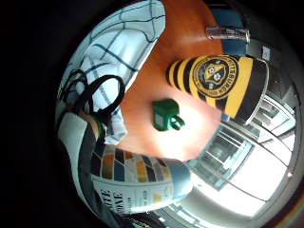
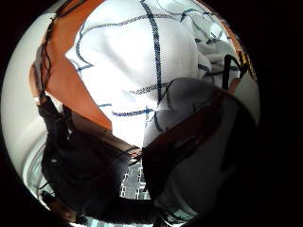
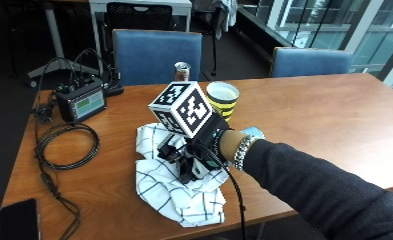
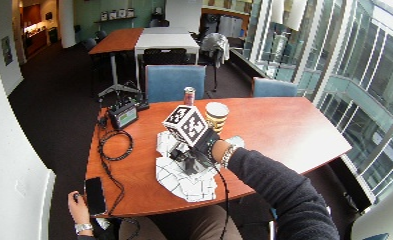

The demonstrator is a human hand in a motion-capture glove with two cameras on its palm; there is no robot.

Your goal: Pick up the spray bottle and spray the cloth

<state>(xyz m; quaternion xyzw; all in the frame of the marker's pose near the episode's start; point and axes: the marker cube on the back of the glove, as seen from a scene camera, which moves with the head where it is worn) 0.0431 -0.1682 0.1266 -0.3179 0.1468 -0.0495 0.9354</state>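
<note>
Gloved hand (image 3: 193, 151) hangs over the soft cloth (image 3: 176, 200) at the table's near edge; whether it grips anything cannot be told. The bottle (image 3: 252, 132) stands just right of the wrist: probably light, smooth plastic, best taken round the neck

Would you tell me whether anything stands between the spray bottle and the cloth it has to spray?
Nothing visible does. The spray bottle is close against the palm of the gloved right hand, which is directly above the cloth. The striped cup and the can stand beyond the cloth.
</note>
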